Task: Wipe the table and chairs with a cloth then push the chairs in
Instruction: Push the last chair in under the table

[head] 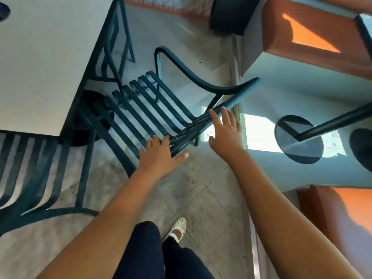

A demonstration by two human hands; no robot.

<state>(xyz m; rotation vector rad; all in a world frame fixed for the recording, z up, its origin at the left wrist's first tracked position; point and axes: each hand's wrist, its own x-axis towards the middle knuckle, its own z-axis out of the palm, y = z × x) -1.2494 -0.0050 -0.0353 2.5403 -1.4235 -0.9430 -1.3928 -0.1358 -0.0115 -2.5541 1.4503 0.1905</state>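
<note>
Left hand (159,156), right hand (226,130) outstretched, grip spread flat on chair backrest (203,122).

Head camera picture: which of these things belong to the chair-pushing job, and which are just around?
Job:
- dark teal slatted metal chair
- white tabletop
- second teal slatted chair
- left hand and right hand, fingers straight, at the chair's back rail

Just around:
- orange cushioned bench
- round black table base
</note>
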